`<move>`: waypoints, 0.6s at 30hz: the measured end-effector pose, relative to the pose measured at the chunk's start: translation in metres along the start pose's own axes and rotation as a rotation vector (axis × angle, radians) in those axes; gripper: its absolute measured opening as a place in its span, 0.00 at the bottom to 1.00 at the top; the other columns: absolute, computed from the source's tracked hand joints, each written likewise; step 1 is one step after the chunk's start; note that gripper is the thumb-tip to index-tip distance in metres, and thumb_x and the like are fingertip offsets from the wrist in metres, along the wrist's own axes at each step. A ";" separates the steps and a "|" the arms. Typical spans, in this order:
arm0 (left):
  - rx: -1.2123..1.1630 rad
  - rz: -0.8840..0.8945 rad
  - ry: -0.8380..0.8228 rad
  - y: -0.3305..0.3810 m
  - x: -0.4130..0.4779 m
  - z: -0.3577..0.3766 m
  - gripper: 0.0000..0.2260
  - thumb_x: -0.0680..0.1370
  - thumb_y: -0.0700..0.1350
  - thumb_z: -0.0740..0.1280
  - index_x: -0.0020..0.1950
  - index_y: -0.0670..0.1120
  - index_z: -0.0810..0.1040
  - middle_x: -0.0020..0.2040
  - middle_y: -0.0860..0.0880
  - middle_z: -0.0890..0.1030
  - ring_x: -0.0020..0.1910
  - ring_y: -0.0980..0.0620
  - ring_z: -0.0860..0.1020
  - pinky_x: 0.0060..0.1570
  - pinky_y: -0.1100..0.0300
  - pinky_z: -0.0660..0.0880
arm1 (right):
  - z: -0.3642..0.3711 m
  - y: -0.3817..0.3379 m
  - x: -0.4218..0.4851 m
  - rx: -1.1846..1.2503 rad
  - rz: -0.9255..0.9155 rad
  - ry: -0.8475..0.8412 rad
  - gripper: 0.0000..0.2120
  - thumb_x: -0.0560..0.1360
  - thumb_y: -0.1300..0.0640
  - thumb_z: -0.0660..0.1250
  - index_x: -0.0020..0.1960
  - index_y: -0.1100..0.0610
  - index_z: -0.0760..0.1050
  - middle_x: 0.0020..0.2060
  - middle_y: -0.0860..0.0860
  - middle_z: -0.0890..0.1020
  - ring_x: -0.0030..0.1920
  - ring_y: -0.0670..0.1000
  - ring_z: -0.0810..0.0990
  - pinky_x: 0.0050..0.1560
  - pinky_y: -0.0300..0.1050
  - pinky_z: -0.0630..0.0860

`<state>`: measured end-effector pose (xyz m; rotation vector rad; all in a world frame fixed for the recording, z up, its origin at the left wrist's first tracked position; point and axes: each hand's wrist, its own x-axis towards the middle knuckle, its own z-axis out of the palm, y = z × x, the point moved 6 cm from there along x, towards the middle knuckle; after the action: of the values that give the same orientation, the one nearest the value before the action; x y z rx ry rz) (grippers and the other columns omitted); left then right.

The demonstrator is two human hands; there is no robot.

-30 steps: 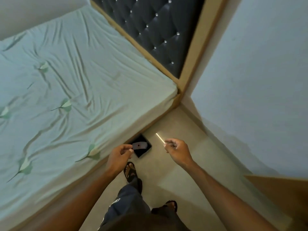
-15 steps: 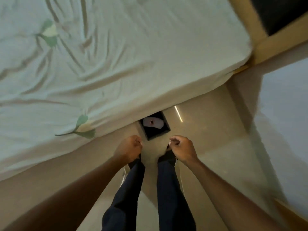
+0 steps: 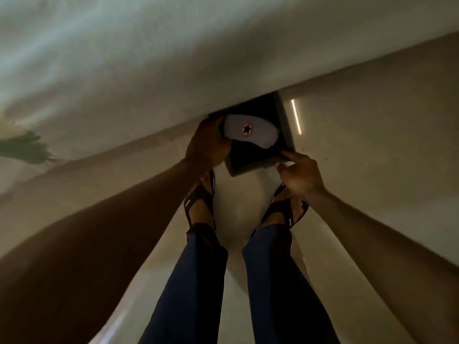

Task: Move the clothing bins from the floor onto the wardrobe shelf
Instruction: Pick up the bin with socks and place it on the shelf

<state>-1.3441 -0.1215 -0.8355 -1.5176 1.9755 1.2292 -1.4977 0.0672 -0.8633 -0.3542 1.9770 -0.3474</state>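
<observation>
A dark square clothing bin [image 3: 285,125] sits on the floor, half tucked under the edge of the bed. Inside lies a grey and black piece with a round star badge [image 3: 250,131]. My left hand [image 3: 207,145] wraps around the bin's left side. My right hand [image 3: 299,171] pinches the bin's near right corner. The far part of the bin is hidden under the mattress. No wardrobe shelf is in view.
The bed with its pale sheet [image 3: 124,70] fills the top of the view and overhangs the bin. My legs in dark trousers and my sandalled feet [image 3: 201,207] stand on the beige tiled floor [image 3: 372,145] just before the bin.
I have bent down towards the floor. Both hands, earlier closed in the air above the bin, have dropped and taken hold of its sides.
</observation>
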 end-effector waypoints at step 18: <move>0.264 0.003 -0.108 0.069 -0.185 -0.037 0.16 0.73 0.55 0.59 0.57 0.52 0.75 0.47 0.44 0.83 0.47 0.40 0.82 0.45 0.52 0.80 | -0.117 -0.009 -0.194 -0.069 0.076 0.206 0.21 0.73 0.47 0.68 0.64 0.53 0.78 0.59 0.55 0.82 0.59 0.58 0.80 0.58 0.46 0.75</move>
<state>-1.3328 -0.0384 -0.6527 -1.2925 1.9794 0.9825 -1.5245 0.1462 -0.6521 -0.2959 2.2026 -0.2761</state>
